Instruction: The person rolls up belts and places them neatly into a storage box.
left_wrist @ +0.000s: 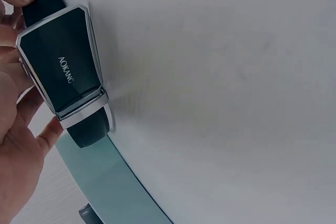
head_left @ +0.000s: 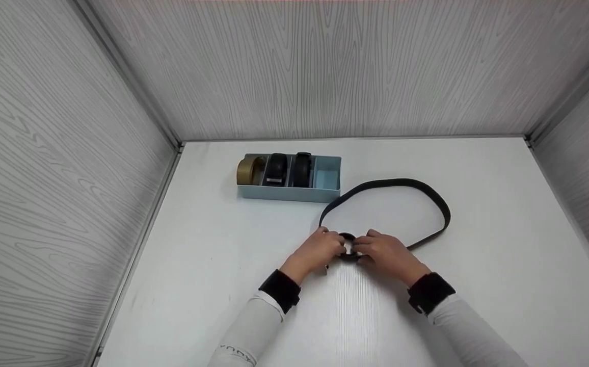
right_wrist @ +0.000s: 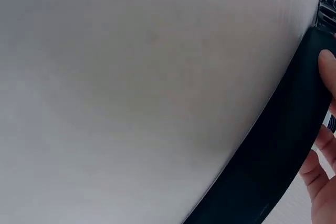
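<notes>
A black belt point(head_left: 401, 182) stands on its edge on the white table, in a wide loop that runs from the hands to the back right. Between both hands a part of it curves into a small ring. My left hand point(head_left: 320, 250) holds the buckle end, the thumb on the strap and the other fingers behind. The silver-framed buckle point(left_wrist: 62, 59) bears the letters AOKANG in the left wrist view. My right hand point(head_left: 386, 255) pinches the strap point(right_wrist: 273, 140), thumb on one face and fingers on the other, close to a ridged metallic part point(right_wrist: 328, 3).
Behind the hands, left of the loop, stands a light blue divided box point(head_left: 289, 193). It holds a rolled tan belt point(head_left: 246, 172) and two rolled black belts, one in the middle point(head_left: 276, 168) and one beside it point(head_left: 302, 171). Grey wood-grain panels point(head_left: 315, 71) enclose the table.
</notes>
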`<state>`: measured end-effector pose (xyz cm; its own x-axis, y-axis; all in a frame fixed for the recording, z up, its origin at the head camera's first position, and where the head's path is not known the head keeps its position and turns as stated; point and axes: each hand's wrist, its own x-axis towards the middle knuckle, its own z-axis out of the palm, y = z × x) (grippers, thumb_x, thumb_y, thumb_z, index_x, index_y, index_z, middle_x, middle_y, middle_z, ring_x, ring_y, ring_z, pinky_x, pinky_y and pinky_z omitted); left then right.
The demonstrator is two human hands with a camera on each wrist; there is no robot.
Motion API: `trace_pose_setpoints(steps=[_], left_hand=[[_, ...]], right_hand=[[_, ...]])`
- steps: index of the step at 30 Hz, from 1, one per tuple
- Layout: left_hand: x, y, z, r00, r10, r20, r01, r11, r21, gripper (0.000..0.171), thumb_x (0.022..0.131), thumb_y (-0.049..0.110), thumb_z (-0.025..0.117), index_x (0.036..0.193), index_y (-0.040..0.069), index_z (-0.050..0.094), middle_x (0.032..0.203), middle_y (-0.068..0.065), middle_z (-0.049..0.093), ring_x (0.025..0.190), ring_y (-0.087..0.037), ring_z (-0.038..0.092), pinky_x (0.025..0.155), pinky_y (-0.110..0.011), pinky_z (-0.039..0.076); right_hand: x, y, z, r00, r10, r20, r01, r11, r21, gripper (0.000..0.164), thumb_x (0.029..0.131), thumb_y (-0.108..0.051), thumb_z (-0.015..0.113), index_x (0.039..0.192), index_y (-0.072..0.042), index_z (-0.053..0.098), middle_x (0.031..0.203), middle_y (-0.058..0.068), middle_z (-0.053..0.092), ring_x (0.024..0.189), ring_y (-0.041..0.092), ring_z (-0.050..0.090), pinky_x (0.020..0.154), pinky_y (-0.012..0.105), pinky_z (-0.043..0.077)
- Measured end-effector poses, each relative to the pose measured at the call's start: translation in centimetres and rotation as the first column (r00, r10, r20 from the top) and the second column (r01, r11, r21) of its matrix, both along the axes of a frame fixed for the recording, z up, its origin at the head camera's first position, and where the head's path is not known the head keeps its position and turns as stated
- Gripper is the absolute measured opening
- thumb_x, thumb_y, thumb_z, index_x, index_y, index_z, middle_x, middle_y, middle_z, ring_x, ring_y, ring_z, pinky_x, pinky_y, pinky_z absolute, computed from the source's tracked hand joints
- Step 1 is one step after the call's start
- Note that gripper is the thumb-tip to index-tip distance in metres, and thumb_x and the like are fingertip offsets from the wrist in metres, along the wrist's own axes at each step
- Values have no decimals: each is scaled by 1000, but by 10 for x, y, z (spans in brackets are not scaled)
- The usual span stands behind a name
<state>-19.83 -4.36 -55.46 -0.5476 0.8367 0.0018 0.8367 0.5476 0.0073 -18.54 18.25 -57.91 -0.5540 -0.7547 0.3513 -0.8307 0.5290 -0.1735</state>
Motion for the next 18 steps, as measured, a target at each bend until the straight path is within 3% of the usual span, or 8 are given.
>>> trace_pose_setpoints(steps=[4,8,14,18], left_hand=[[-1,2,-1,998,-14,-69,12,999,-31,17,91,12,63,92,22,76,100,7,68,99,-12,61,93,-35,42],[5,5,-2,995,29,-98,-33,999,-31,18,93,12,61,97,22,76,103,6,67,103,-12,60,94,-34,43],[16,15,-7,974,100,-203,-94,995,40,13,91,17,63,93,23,75,98,8,67,97,-11,60,77,-30,45],[16,17,-9,967,112,-228,-107,994,34,12,86,17,70,91,26,76,96,10,68,95,-12,60,72,-31,45]], right_hand=[[-2,-5,-2,1000,21,-19,-23,996,-82,16,72,-3,81,84,-9,72,86,-2,66,75,19,52,63,30,46],[-1,-7,-2,999,-13,29,17,990,-139,15,70,-4,83,80,-11,73,82,-3,68,71,18,52,60,32,42],[5,-10,-3,991,-115,62,122,986,-117,12,71,-15,84,80,-14,76,78,-5,68,72,17,52,61,34,37],[8,-8,1,990,-114,79,119,991,-67,14,75,-21,82,86,-14,76,84,-4,68,79,19,54,65,35,40]])
